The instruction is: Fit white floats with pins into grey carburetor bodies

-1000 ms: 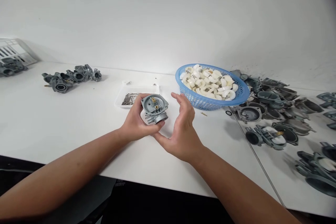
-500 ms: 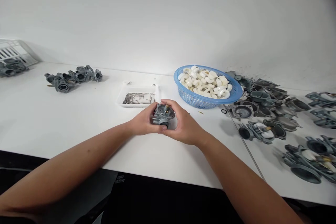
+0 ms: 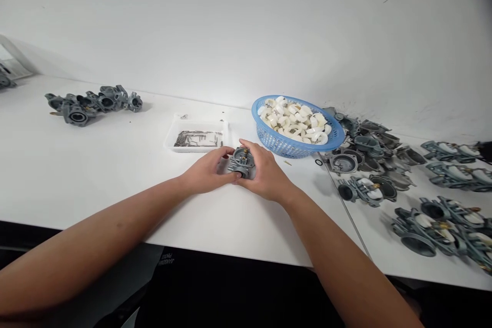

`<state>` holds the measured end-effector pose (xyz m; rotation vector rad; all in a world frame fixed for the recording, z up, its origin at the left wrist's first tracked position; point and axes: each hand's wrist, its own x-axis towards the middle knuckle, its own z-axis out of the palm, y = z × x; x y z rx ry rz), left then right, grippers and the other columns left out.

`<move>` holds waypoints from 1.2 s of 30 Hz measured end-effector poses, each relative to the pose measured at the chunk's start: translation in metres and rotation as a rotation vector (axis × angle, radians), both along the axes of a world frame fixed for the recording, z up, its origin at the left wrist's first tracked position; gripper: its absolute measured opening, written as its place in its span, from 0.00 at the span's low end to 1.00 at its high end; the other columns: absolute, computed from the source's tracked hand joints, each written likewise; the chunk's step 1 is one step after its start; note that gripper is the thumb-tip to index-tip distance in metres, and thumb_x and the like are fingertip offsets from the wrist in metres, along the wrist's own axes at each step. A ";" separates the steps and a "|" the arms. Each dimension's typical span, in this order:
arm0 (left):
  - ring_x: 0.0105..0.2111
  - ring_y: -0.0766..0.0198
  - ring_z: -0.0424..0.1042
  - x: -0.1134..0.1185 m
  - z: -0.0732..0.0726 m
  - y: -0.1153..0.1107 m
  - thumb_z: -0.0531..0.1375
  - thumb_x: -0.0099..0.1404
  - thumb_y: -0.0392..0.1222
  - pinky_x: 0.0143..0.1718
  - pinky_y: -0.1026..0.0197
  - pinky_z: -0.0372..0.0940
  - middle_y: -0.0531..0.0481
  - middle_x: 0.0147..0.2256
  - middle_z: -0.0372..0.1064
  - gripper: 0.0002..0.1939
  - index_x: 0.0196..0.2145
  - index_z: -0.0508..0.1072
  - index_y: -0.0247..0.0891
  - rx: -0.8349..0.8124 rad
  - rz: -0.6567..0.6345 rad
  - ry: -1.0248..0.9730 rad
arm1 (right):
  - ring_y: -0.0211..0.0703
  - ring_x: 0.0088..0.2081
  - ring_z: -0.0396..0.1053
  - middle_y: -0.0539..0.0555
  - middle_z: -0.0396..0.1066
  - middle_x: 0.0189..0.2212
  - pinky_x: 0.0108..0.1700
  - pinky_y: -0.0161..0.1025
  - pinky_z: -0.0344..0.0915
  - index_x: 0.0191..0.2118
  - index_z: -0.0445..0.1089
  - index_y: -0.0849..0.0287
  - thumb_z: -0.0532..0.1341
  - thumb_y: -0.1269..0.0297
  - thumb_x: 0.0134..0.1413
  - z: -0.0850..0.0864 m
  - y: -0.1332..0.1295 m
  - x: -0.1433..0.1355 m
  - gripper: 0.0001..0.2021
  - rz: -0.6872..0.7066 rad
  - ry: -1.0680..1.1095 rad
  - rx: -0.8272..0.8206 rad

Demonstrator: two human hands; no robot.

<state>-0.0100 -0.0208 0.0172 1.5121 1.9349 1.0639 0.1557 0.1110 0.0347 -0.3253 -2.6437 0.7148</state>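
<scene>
Carb (image 3: 241, 163) in grip btwn both hands (image 3: 266, 171), fingers (image 3: 249, 145) part-curled round sides, thumbs (image 3: 232, 177) @ btm.

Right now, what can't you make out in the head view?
- Metal part: its underside and sides, hidden by the left hand and right hand.
- White pieces, lower layers: covered by the top ones and the blue basket.
- White bin: cut off by the left edge.
- Pins in the tray: too small and overlapping to count.

All head view.
</scene>
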 end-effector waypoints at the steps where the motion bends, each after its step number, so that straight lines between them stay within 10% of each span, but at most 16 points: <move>1: 0.55 0.44 0.71 -0.001 -0.003 0.000 0.65 0.61 0.54 0.55 0.40 0.67 0.40 0.57 0.70 0.34 0.61 0.65 0.42 0.008 0.000 -0.007 | 0.62 0.65 0.61 0.66 0.61 0.65 0.63 0.60 0.60 0.68 0.54 0.58 0.70 0.56 0.52 -0.001 0.000 -0.001 0.41 0.003 0.011 0.005; 6: 0.61 0.45 0.66 -0.004 -0.015 0.002 0.65 0.63 0.55 0.57 0.43 0.66 0.35 0.67 0.58 0.45 0.71 0.52 0.43 0.062 -0.014 -0.027 | 0.59 0.67 0.60 0.66 0.60 0.66 0.66 0.58 0.60 0.70 0.51 0.59 0.67 0.62 0.56 -0.006 0.005 -0.005 0.40 0.000 0.065 0.053; 14: 0.47 0.54 0.74 0.002 -0.002 -0.001 0.57 0.68 0.54 0.43 0.54 0.71 0.41 0.60 0.67 0.39 0.72 0.50 0.47 -0.044 0.057 0.043 | 0.61 0.74 0.45 0.66 0.48 0.73 0.71 0.64 0.52 0.74 0.43 0.58 0.68 0.53 0.57 -0.008 -0.007 -0.001 0.47 -0.035 0.003 0.053; 22: 0.36 0.55 0.74 0.005 0.002 -0.002 0.62 0.61 0.67 0.36 0.55 0.71 0.47 0.44 0.75 0.46 0.69 0.53 0.45 -0.053 0.071 0.029 | 0.50 0.50 0.74 0.56 0.77 0.49 0.53 0.48 0.71 0.56 0.71 0.54 0.62 0.52 0.63 0.076 0.011 0.024 0.19 -0.196 0.284 0.160; 25: 0.36 0.54 0.75 0.006 0.000 -0.003 0.59 0.62 0.68 0.35 0.55 0.71 0.48 0.42 0.75 0.42 0.67 0.58 0.47 -0.052 0.064 0.055 | 0.49 0.40 0.74 0.56 0.77 0.44 0.42 0.46 0.70 0.49 0.74 0.54 0.58 0.48 0.63 0.100 0.057 0.015 0.18 -0.530 -0.053 0.202; 29: 0.41 0.51 0.76 0.007 -0.006 -0.003 0.60 0.60 0.71 0.39 0.54 0.73 0.41 0.52 0.73 0.47 0.69 0.55 0.45 -0.025 0.068 0.084 | 0.52 0.37 0.74 0.59 0.77 0.36 0.39 0.45 0.68 0.35 0.77 0.57 0.67 0.52 0.51 0.096 0.102 -0.008 0.13 -0.645 -0.600 0.198; 36: 0.47 0.48 0.77 0.008 -0.001 -0.004 0.60 0.62 0.67 0.46 0.50 0.73 0.42 0.56 0.72 0.43 0.69 0.58 0.47 -0.043 0.092 0.152 | 0.49 0.31 0.71 0.55 0.73 0.27 0.34 0.42 0.63 0.28 0.75 0.56 0.69 0.61 0.45 0.076 0.119 -0.016 0.06 -0.699 -0.621 0.207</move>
